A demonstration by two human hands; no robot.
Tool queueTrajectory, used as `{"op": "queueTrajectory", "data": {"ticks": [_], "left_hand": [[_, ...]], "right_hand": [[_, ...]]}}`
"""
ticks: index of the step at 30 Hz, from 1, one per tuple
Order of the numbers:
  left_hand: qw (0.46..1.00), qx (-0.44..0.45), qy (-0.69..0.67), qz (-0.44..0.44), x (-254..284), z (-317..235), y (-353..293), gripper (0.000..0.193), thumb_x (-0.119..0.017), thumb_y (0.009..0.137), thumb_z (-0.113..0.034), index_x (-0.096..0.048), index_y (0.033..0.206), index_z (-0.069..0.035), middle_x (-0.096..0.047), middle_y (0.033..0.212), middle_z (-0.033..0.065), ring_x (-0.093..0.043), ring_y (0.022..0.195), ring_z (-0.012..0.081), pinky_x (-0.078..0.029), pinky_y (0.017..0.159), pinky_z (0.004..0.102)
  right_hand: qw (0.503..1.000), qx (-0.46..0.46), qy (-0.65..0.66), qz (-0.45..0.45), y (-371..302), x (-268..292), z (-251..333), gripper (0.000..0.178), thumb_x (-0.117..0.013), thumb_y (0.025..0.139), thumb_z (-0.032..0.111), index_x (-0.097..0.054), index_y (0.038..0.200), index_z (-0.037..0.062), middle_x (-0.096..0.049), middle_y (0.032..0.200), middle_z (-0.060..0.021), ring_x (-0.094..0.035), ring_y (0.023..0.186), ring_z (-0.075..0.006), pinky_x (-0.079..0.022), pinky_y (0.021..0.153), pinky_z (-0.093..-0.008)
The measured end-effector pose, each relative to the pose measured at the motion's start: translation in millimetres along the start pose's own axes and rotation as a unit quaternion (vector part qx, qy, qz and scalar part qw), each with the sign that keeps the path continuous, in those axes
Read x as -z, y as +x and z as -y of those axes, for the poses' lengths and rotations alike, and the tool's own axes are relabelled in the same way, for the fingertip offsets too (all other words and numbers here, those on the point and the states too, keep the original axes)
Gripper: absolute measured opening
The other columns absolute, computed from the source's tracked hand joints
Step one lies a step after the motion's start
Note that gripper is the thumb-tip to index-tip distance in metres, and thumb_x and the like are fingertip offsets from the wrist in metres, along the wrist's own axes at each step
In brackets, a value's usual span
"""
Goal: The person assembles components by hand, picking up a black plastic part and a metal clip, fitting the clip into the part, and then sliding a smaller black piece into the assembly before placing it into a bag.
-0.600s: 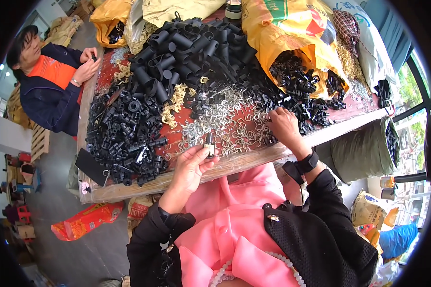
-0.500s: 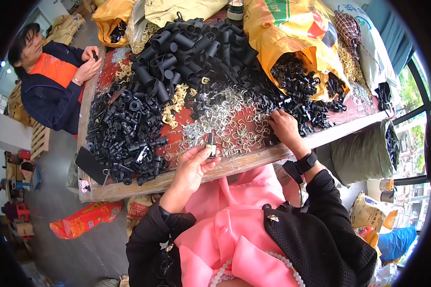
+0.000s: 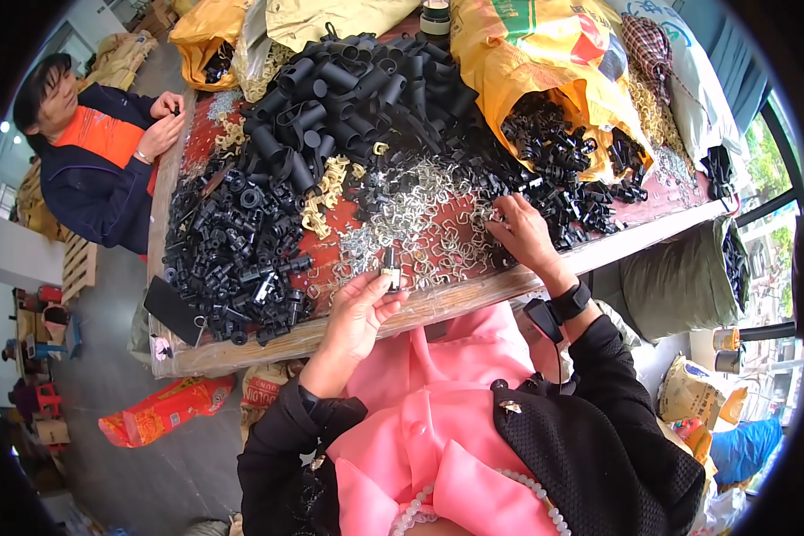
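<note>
Just above the front edge of the table, my left hand point(image 3: 359, 308) is closed. Thumb and fingers pinch a small black plastic fitting point(image 3: 390, 258) with a pale band on it, held upright. At the border between the scattered silver metal clips point(image 3: 447, 223) and the small black parts point(image 3: 590, 210), my right hand point(image 3: 529, 237) has its fingers bent together. What its fingertips hold, if anything, is too small to make out. A heap of black fittings point(image 3: 237, 241) lies left of my left hand.
Black cylindrical cups point(image 3: 339, 80) are piled at the back, near cream-coloured pieces point(image 3: 324, 196). A yellow sack point(image 3: 545, 54) spills black parts at right. A co-worker point(image 3: 98, 152) stands at the left edge, holding a small dark part. The wooden table rim point(image 3: 456, 302) runs before me.
My right hand has shifted slightly up and left, its fingers bending more closely together. My left hand stays nearly in place with the black fitting.
</note>
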State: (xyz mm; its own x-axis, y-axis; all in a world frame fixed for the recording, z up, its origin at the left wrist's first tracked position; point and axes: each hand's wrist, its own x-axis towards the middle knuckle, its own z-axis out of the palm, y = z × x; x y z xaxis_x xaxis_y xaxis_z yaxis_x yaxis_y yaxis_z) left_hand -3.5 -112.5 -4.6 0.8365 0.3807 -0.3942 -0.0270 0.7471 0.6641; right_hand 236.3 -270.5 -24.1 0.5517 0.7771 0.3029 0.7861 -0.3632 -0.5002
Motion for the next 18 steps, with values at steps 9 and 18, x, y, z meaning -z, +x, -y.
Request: {"op": "queueTrajectory", "data": {"ticks": [9, 18], "left_hand": [[1.000, 0.000, 0.000, 0.014, -2, 0, 1, 0.016, -0.052, 0.082, -0.012, -0.055, 0.094, -0.001, -0.060, 0.088, 0.0113, -0.060, 0.075, 0.0159, -0.050, 0.063, 0.0210], [1.000, -0.007, 0.009, 0.010, -5, -3, -6, 0.016, -0.053, 0.082, -0.013, -0.055, 0.094, -0.002, -0.060, 0.088, 0.0102, -0.059, 0.075, 0.0146, -0.050, 0.063, 0.0203]], "right_hand": [[0.997, 0.000, -0.026, 0.079, -6, -11, -12, 0.017, -0.059, 0.071, 0.016, -0.053, 0.083, 0.0049, -0.051, 0.072, -0.0108, -0.053, 0.069, -0.0291, -0.043, 0.060, -0.0358], [0.998, -0.011, -0.038, 0.046, -3, -23, 8, 0.021, -0.060, 0.070, 0.021, -0.050, 0.080, 0.0047, -0.050, 0.079, -0.0125, -0.053, 0.074, -0.0316, -0.043, 0.064, -0.0389]]}}
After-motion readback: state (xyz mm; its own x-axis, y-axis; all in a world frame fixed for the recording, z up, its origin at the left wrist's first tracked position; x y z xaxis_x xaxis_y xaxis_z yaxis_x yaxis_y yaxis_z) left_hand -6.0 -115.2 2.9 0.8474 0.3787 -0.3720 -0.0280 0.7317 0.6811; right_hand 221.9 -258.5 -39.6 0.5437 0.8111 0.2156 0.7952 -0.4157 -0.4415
